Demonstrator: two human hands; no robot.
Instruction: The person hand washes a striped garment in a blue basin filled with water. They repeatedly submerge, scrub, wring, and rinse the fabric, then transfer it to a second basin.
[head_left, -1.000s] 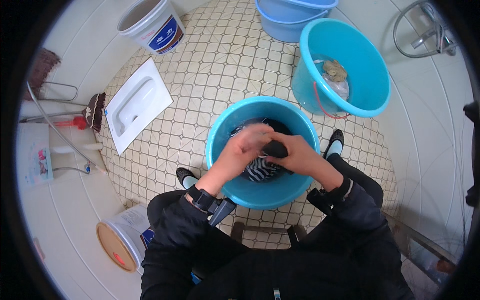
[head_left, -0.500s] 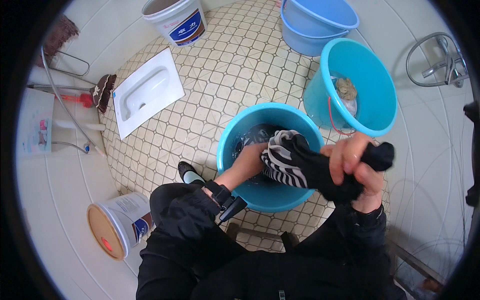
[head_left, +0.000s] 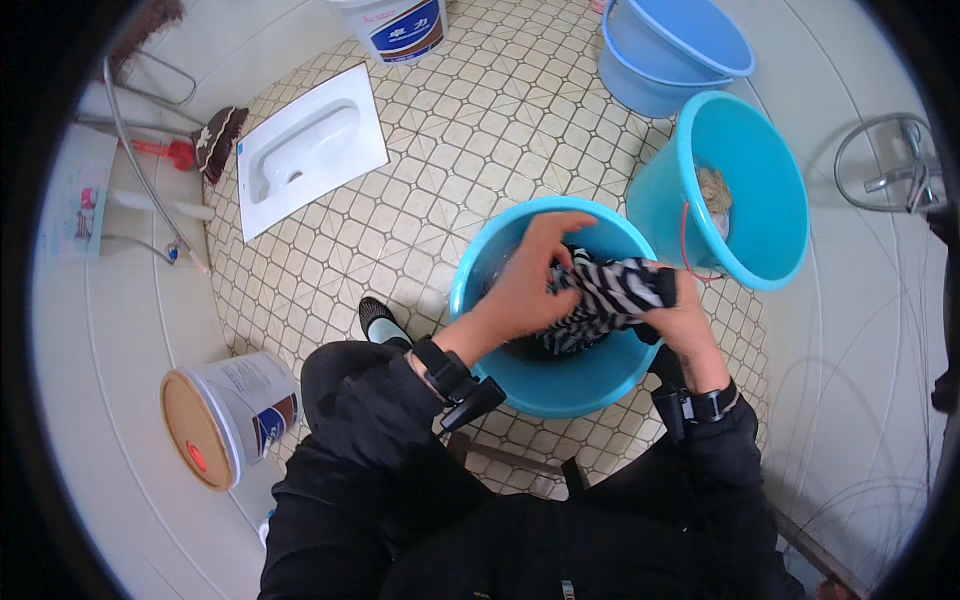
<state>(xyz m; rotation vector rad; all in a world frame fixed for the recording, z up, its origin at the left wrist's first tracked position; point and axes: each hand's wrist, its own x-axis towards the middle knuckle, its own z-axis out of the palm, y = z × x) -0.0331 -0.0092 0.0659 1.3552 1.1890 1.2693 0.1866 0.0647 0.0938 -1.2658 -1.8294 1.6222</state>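
A black-and-white striped garment (head_left: 610, 298) hangs bunched over a teal basin (head_left: 555, 400) on the floor before me. My right hand (head_left: 688, 318) grips its right end near the basin's rim. Over the basin's left half, my left hand (head_left: 528, 285) has its fingers apart and curved at the garment's left side; whether they touch the cloth I cannot tell. Dark contents in the basin are mostly hidden beneath the hands and cloth.
Beyond the basin to the right stand a turquoise bucket (head_left: 650, 190) with a tan bundle (head_left: 714, 190) inside and a blue bucket (head_left: 640, 85). A squat toilet (head_left: 375, 130) lies far left. One white pail (head_left: 405, 30) is at the back; a lidded pail (head_left: 265, 385) sits near left.
My right hand has come left and down with the garment, which is now lower and more bunched over the basin. My left hand has let go and spread its fingers.
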